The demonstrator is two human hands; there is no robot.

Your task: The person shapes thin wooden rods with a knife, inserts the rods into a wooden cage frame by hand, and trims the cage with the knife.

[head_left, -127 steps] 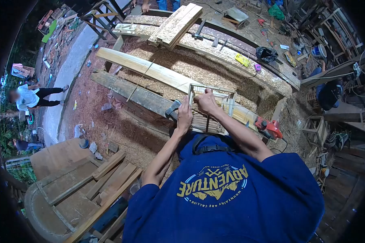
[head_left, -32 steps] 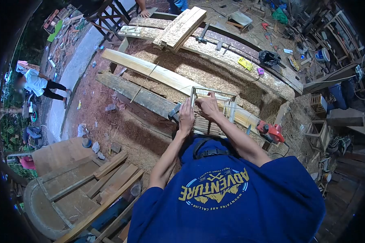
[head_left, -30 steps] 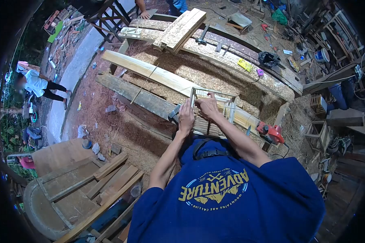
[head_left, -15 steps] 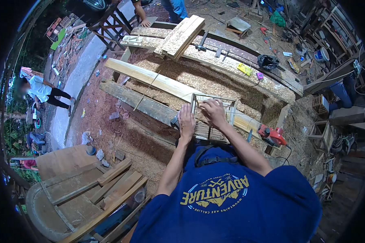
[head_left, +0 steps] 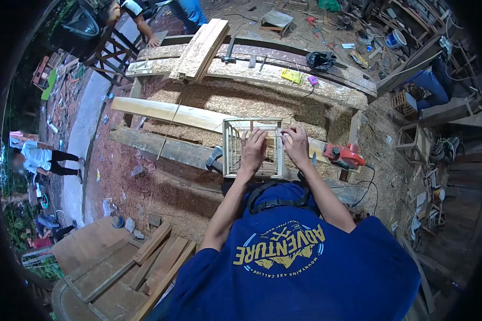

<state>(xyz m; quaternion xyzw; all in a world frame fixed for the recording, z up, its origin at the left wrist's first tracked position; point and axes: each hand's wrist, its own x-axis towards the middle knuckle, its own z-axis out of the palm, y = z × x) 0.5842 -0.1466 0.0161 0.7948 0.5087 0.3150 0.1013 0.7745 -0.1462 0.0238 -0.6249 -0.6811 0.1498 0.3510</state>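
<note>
A small wooden cage (head_left: 226, 152) with a pale frame and thin bars sits in front of my waist, over the planks. My left hand (head_left: 253, 151) reaches over it from the near side, its bent fingers on the bars around the middle. At the right rail my right hand (head_left: 296, 145) has its fingers and thumb closed on the frame. Whether a thin bar or other small piece lies between my fingers is too small to tell. A dark metal tool head (head_left: 214, 159), like a hatchet or hammer, lies just left of the cage.
A red power tool (head_left: 344, 156) with a cord lies right of the cage on a pale plank (head_left: 166, 111). Beyond are stacked boards (head_left: 201, 49), a yellow item (head_left: 291, 75) and a black bag (head_left: 321, 60). Shavings cover the ground. A co-worker's hand (head_left: 154, 41) rests on the far bench.
The view has shifted. The cage now stands squarer to me, showing its whole frame. My left hand has moved from its left side onto the bars; my right hand has moved to its right rail.
</note>
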